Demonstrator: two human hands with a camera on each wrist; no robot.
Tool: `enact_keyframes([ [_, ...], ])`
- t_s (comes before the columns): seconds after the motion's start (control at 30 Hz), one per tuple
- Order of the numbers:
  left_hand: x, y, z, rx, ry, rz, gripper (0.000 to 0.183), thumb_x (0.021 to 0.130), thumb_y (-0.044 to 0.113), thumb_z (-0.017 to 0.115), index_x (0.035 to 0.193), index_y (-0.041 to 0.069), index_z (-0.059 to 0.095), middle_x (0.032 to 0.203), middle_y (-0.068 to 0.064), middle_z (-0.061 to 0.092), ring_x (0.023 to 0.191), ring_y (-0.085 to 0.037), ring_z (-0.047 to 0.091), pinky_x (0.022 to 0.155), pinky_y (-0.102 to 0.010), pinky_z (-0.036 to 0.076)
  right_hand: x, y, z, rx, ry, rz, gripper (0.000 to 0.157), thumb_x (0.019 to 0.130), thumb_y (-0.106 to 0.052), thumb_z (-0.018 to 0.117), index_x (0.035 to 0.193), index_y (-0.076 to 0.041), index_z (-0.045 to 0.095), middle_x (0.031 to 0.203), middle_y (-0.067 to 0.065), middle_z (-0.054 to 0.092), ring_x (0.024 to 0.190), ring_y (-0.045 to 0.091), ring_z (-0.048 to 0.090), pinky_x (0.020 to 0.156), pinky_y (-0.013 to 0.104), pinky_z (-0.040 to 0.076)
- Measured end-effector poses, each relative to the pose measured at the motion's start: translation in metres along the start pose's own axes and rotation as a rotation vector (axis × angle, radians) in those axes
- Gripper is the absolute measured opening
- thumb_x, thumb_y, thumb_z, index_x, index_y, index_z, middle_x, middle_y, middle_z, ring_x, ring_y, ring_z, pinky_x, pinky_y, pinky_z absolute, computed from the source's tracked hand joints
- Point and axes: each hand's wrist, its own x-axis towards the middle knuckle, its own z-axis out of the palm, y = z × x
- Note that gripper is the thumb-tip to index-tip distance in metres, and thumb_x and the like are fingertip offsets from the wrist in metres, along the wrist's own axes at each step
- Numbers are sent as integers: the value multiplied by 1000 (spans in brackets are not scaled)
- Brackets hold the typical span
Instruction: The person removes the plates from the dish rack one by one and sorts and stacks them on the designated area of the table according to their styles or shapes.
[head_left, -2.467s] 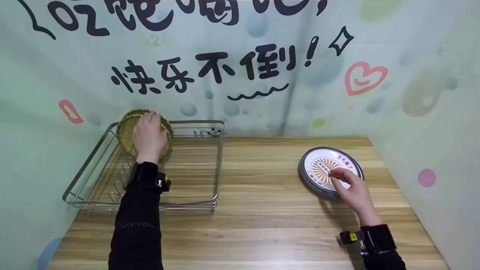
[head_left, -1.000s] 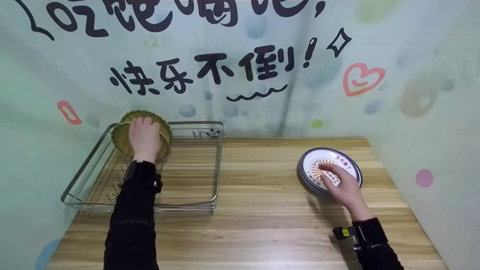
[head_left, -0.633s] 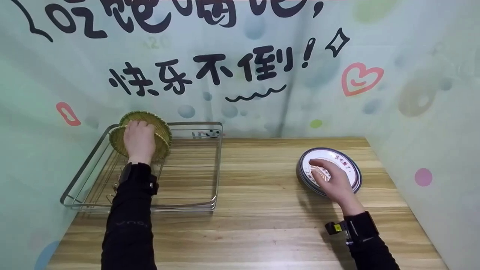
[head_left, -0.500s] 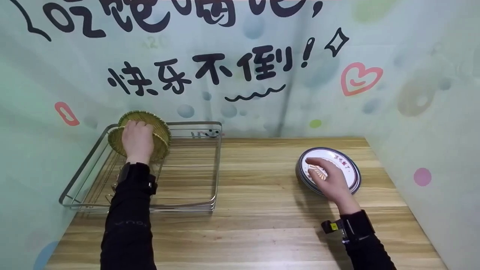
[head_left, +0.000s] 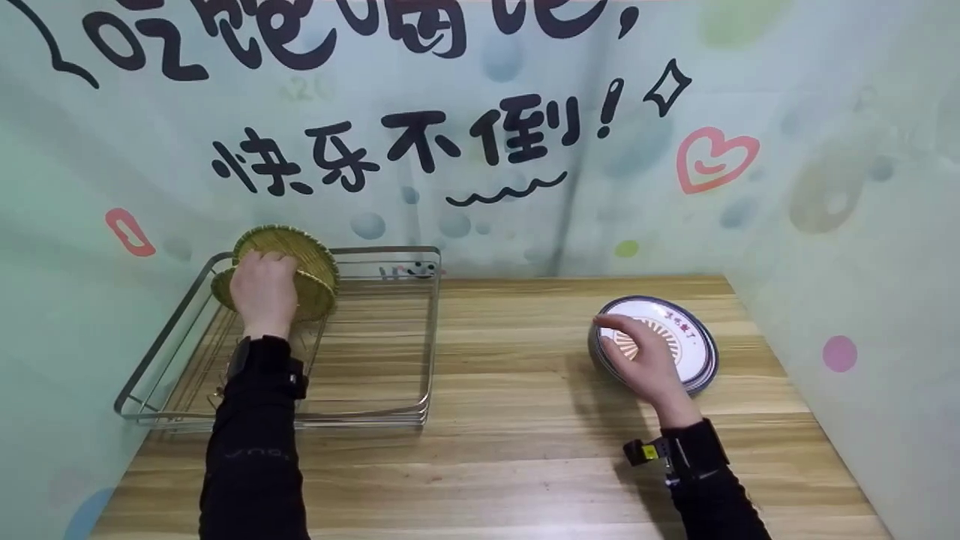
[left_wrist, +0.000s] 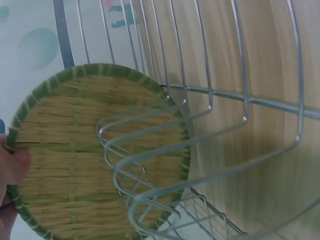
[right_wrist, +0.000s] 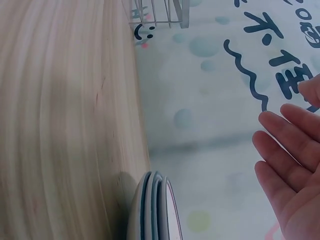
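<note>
In the head view my left hand grips the rim of a round woven bamboo tray in the back left of a metal wire dish rack. This tray leans away from a second woven tray standing upright behind it. Thumb and fingers pinch the green-bound rim of a tray in the left wrist view, where bent wire prongs cross its face. On the right, my right hand hovers over a stack of plates, fingers relaxed and holding nothing.
Rack and plates stand on a wood-grain table. A printed pale green cloth with black lettering hangs behind and at both sides. The plates are white with blue rims, several in the stack, seen edge-on in the right wrist view.
The left hand has shifted left and slightly down, tilting the front tray away from the rear one, so the gap between them widened. The right hand has drifted left across the plate stack.
</note>
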Motion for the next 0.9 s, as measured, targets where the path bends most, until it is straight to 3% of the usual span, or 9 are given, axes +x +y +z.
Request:
enact_keyframes([
  [0.27,-5,-4,2,-58,159,35,21,91,-16,55,87,-6,73,88,-23,70,84,-41,61,81,-49,52,0,-1,6,8,4,17,30,87,1,70,117,1,68,116,12,70,111,32,63,102,22,41],
  [0.4,-6,-4,1,-70,214,53,20,89,-17,55,86,-6,71,89,-23,69,85,-41,62,78,-49,53,0,-3,8,27,-4,23,30,87,0,70,117,1,69,117,12,70,111,32,63,102,21,41],
  [0.63,-3,0,-2,-87,251,86,31,74,-26,53,89,-7,71,92,-22,71,88,-40,65,77,-48,56,0,-4,10,46,0,16,30,88,-1,71,117,0,69,117,10,70,111,32,63,102,21,40],
  [0.9,2,9,-5,-107,318,194,33,70,-27,53,88,-5,70,91,-19,72,88,-38,66,78,-47,57,0,-8,14,34,-21,15,33,89,-3,69,122,0,67,121,11,69,116,31,61,103,23,40],
])
